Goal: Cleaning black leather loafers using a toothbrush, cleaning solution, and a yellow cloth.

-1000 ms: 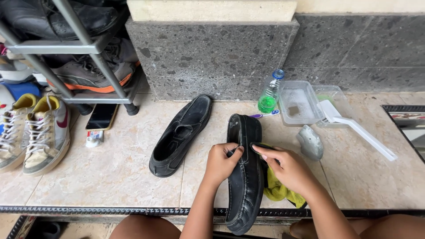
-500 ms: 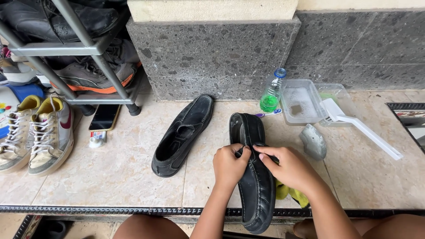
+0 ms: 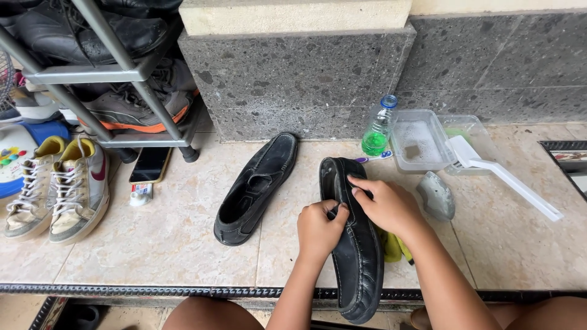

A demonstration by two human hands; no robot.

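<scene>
Beige stone tiles [image 3: 183, 256] make the floor of a porch step, w/ a dark speckled stone wall [image 3: 293, 79] behind and a metal shoe rack [image 3: 104, 73] at the far left holding dark shoes. Both hands work on a black loafer [image 3: 358, 263] that lies near the front edge, toe pointing toward the person. Left hand [image 3: 319, 229] is curled almost closed, pinching the shoe's upper near the opening; right hand [image 3: 386, 205] is half closed, fingertips pressing on the rim of the opening. Second black loafer [image 3: 257, 186] lies free on the tiles, just to the left, not touched. Risks, as I judge: the held loafer's toe hangs past the metal edge strip [image 3: 153, 290], so if the grip slips it can slide off the step. Yellow-green cloth [image 3: 391, 247] sits partly under the shoe & right wrist, could be dragged along. Small bottle w/ green liquid [image 3: 376, 131] stands upright close behind, an elbow move can knock it over. Clear plastic tub [image 3: 419, 140] w/ soapy water and a white brush [image 3: 507, 177] rest at right, a grey brush [image 3: 435, 195] beside. Phone [image 3: 150, 165] lies on the floor near the rack, spilled water can reach it. White sneakers [image 3: 58, 189] stand at left, well apart.
</scene>
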